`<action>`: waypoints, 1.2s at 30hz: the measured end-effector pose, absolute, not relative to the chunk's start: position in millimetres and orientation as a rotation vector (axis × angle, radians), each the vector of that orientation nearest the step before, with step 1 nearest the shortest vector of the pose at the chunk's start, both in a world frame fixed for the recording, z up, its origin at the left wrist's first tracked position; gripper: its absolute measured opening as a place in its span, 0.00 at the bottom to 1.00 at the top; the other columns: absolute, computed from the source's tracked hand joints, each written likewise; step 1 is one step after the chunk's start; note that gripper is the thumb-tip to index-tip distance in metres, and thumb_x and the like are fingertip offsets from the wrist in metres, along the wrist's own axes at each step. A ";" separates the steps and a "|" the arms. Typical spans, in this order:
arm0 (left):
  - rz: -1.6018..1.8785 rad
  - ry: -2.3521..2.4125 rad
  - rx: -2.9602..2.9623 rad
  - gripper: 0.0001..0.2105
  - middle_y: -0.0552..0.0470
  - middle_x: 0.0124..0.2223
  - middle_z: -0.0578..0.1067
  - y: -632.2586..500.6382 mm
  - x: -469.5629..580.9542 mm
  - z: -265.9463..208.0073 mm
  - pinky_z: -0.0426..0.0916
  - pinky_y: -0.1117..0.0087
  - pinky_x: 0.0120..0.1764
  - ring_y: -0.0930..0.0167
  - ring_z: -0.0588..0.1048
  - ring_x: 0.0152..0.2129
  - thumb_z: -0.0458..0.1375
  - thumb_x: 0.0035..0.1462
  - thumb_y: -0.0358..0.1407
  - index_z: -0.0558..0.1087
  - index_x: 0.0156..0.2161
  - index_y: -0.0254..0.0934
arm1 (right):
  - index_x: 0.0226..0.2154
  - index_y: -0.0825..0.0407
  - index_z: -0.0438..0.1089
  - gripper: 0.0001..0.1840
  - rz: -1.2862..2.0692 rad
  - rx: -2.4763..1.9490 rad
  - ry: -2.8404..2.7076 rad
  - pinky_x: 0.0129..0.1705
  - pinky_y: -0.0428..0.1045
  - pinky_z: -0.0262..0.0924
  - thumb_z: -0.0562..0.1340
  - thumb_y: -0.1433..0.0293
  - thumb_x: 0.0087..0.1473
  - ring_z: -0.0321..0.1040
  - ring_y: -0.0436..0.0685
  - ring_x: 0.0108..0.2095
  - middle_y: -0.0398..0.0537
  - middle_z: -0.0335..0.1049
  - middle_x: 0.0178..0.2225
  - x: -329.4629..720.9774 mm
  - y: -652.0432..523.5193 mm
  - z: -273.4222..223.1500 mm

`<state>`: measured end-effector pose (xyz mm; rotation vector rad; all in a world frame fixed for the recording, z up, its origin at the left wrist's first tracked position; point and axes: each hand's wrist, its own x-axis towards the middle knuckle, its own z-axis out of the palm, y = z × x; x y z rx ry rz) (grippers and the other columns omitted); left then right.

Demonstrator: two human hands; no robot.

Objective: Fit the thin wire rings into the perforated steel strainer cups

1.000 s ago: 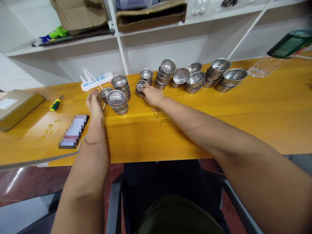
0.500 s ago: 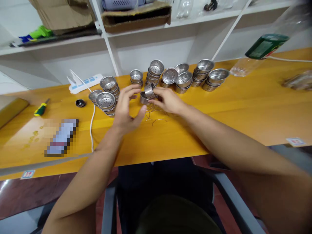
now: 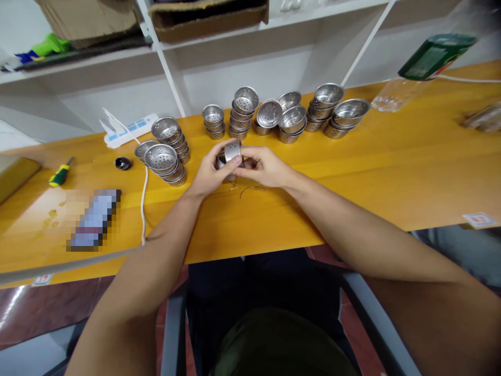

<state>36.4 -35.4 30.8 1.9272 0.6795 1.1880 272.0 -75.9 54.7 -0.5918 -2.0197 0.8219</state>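
A small perforated metal cup (image 3: 232, 150) is held on its side just above the table between my two hands. My left hand (image 3: 211, 169) is closed around it, thumb at the front and fingers behind. My right hand (image 3: 266, 166) grips its right end with bent fingers; part of that end is hidden. Another metal cup (image 3: 221, 163) shows partly behind my left thumb. Thin curved wire pieces (image 3: 250, 189) lie on the table just below my hands.
Stacks of perforated cups stand to the left (image 3: 162, 158) and along the back (image 3: 246, 100). A phone (image 3: 96, 219), a screwdriver (image 3: 60, 175), a small black round piece (image 3: 122, 163) and a power strip (image 3: 131, 130) lie at left. A plastic bottle (image 3: 420, 68) stands at right.
My left hand, apart and spread before, has moved right and closed on the cup that my right hand held. The cup has turned. The view has shifted slightly.
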 end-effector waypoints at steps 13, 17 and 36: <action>1.267 0.799 1.795 0.41 0.46 0.54 0.92 -43.0 26.6 45.2 0.85 0.57 0.58 0.59 0.88 0.52 0.76 0.64 0.79 0.89 0.57 0.42 | 0.50 0.49 0.82 0.33 1.173 -0.551 -1.931 0.35 0.50 0.70 0.81 0.37 0.75 0.73 0.52 0.30 0.44 0.81 0.38 290.7 -71.9 61.6; 1.234 0.786 1.787 0.42 0.45 0.55 0.92 -44.7 29.4 44.1 0.85 0.56 0.59 0.58 0.88 0.53 0.78 0.62 0.79 0.87 0.59 0.42 | 0.42 0.47 0.79 0.36 1.066 -0.597 -1.800 0.33 0.51 0.61 0.87 0.36 0.67 0.65 0.52 0.29 0.40 0.73 0.31 286.5 -75.2 68.2; 1.311 0.696 1.778 0.46 0.44 0.66 0.89 -26.3 24.7 21.2 0.88 0.49 0.66 0.54 0.91 0.61 0.81 0.60 0.76 0.80 0.70 0.51 | 0.35 0.41 0.68 0.44 0.891 -0.932 -1.611 0.27 0.55 0.55 0.74 0.21 0.69 0.55 0.56 0.25 0.42 0.69 0.26 325.3 -41.8 55.3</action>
